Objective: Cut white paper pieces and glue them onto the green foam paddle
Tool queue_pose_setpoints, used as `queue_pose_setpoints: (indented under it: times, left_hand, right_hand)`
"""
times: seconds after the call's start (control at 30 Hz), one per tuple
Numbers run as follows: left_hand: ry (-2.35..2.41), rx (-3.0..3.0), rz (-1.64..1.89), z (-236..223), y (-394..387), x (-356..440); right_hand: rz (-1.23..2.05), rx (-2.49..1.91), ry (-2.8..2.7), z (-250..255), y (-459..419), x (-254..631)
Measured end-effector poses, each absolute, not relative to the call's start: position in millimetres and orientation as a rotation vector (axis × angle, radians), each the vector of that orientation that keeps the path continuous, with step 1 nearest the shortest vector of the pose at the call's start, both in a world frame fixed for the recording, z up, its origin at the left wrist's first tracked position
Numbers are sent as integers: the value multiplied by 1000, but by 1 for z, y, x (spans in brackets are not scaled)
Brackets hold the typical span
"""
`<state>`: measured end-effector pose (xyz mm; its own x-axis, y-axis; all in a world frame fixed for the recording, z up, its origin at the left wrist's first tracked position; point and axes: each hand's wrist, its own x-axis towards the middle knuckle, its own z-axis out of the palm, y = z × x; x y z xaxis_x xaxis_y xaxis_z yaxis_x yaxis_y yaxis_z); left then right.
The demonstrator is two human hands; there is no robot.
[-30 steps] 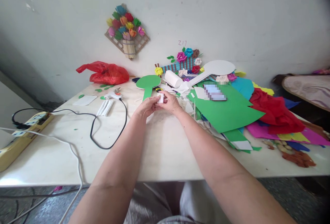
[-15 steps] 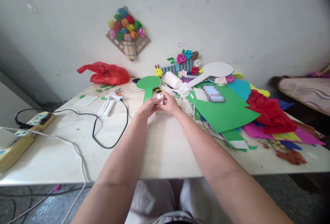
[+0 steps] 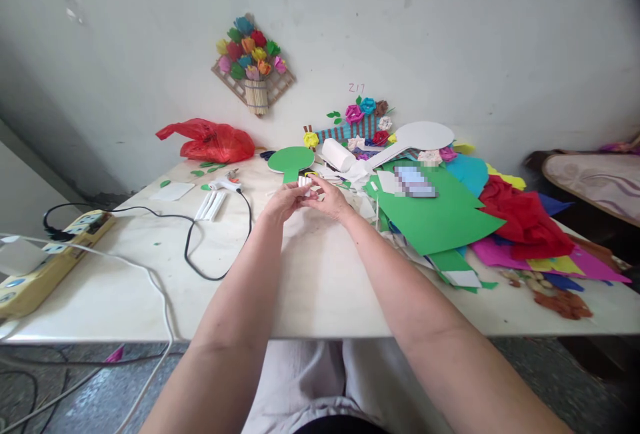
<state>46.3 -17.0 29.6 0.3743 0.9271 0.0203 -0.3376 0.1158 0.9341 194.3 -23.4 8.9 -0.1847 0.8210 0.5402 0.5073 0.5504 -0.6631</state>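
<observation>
A small row of short white paper rolls (image 3: 304, 182), joined side by side, sits between my two hands above the middle of the table. My left hand (image 3: 285, 203) grips it from the left, thumb and fingers closed. The curled fingers of my right hand (image 3: 329, 199) close on it from the right; its lower part is hidden by the fingers. Just behind lies a green paper paddle shape (image 3: 291, 159), a round head on a stem. To the left, longer white paper rolls (image 3: 211, 205) lie joined beside a white glue gun (image 3: 225, 184).
A yellow power strip (image 3: 55, 262) with cords stands at the left. A red plastic bag (image 3: 217, 142) lies at the back. Green card sheets (image 3: 430, 221), a phone (image 3: 416, 181), a white paddle-shaped card (image 3: 425, 134) and red crepe paper (image 3: 525, 217) pile up on the right.
The white rolls have tipped and shifted slightly left in my fingers, and my right hand's fingers have opened a little around them. The camera view has shifted slightly.
</observation>
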Motion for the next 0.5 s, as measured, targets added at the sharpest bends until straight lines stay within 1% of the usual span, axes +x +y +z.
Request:
queue_pose_setpoints:
  times: [0.1,0.23,0.37,0.5]
  left_hand:
    - [836,952,1294,37,-11,32]
    - [1038,797,1524,46,-7,17]
    - [1210,797,1590,39,-8,10]
    - [1440,864,1582,17,-5,2]
  right_hand:
    - [346,-1243,-1825,15,-26,203]
    - [81,-1679,-1870,23,-29,212]
    - [-54,-1945,-2004,24,-32,210]
    - [-164,-1929,-2034,19,-35,202]
